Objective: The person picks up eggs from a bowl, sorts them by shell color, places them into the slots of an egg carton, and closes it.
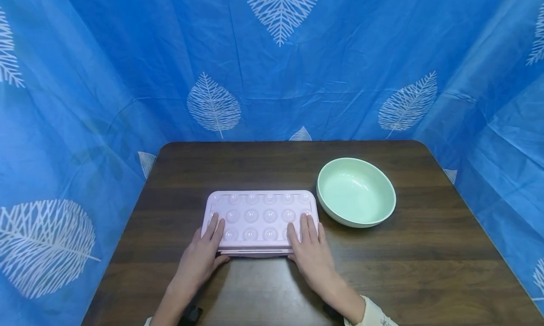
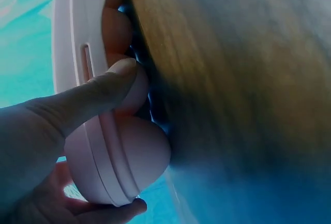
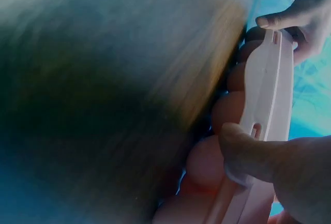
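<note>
A pale pink lidded tray (image 1: 260, 224) lies on the table, its lid set with rows of small clear-looking domes. Rounded cups (image 2: 147, 149) bulge from its underside in the left wrist view. My left hand (image 1: 199, 258) grips the near left corner, fingers over the lid and thumb against the front side. At the near right corner my right hand (image 1: 313, 255) holds the tray likewise, its thumb (image 3: 240, 149) beside a slot in the front rim in the right wrist view. What lies inside the tray is hidden.
A light green bowl (image 1: 357, 193) stands just right of the tray, with nothing visible inside. The dark wooden table (image 1: 425, 269) ends at rounded back corners. Blue curtains (image 1: 297, 80) with white leaf prints hang behind it and on both sides.
</note>
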`<state>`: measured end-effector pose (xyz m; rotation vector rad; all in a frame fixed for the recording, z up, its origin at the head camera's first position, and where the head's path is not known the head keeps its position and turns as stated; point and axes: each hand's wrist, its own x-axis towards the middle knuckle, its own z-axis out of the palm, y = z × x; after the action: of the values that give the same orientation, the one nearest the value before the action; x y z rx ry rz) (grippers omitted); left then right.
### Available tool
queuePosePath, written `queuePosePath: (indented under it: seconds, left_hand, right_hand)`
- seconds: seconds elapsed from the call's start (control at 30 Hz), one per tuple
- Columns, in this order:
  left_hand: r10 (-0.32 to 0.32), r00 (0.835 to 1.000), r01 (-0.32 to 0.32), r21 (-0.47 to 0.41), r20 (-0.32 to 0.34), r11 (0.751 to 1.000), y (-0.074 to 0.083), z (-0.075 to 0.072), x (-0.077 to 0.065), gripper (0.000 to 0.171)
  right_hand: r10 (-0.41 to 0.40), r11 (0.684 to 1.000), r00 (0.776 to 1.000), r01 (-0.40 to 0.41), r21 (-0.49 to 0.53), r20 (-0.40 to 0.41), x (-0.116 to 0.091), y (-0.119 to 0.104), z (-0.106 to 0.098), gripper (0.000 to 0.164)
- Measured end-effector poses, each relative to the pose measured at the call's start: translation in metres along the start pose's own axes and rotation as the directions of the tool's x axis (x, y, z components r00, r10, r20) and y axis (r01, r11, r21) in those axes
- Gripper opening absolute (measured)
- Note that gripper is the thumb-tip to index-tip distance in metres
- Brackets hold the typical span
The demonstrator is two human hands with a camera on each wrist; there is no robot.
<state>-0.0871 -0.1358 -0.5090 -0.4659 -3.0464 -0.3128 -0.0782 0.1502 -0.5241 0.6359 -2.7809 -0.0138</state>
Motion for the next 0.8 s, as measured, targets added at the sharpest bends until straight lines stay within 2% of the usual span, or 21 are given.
queuePosePath:
  seconds: [0.07,0.2,0.33,0.4,0.47,0.6,0.7,0.8]
  left_hand:
    - [0.005,1.000,-0.005,0.026,-0.020,1.000,0.001,0.001,0.000,0.088]
    - [0.011,0.998,-0.007,0.062,-0.067,0.998,0.003,0.002,0.000,0.084]
    - [0.004,0.997,0.001,0.075,-0.072,0.997,0.006,0.002,0.000,0.084]
    - [-0.002,0.998,0.006,0.074,-0.055,0.997,0.007,0.001,0.000,0.084]
    - [-0.011,0.999,0.013,0.066,-0.032,0.998,0.008,-0.001,0.001,0.084]
    - [-0.032,0.998,0.029,0.045,0.049,0.999,0.008,-0.007,0.003,0.086]
    - [-0.053,0.989,0.053,0.002,0.136,0.999,0.006,-0.014,0.006,0.087]
    - [-0.079,0.974,0.095,-0.068,0.213,0.993,0.003,-0.021,0.008,0.087]
  right_hand:
    - [-0.010,0.999,0.999,0.009,-0.042,-0.036,0.000,-0.002,0.001,0.068]
    - [-0.046,0.993,0.989,0.030,-0.112,-0.140,0.001,-0.005,0.005,0.044]
    - [-0.052,0.990,0.983,0.028,-0.135,-0.177,0.001,-0.006,0.008,0.044]
    - [-0.043,0.991,0.988,0.023,-0.134,-0.148,0.000,-0.006,0.008,0.046]
    - [-0.031,0.993,0.995,0.019,-0.118,-0.097,0.000,-0.005,0.006,0.056]
    - [-0.008,1.000,0.999,0.009,-0.017,0.039,0.001,0.000,-0.004,0.070]
    - [-0.025,0.997,0.992,0.016,0.073,0.124,0.005,0.006,-0.015,0.070]
    - [-0.068,0.989,0.985,0.045,0.141,0.160,0.012,0.014,-0.028,0.064]
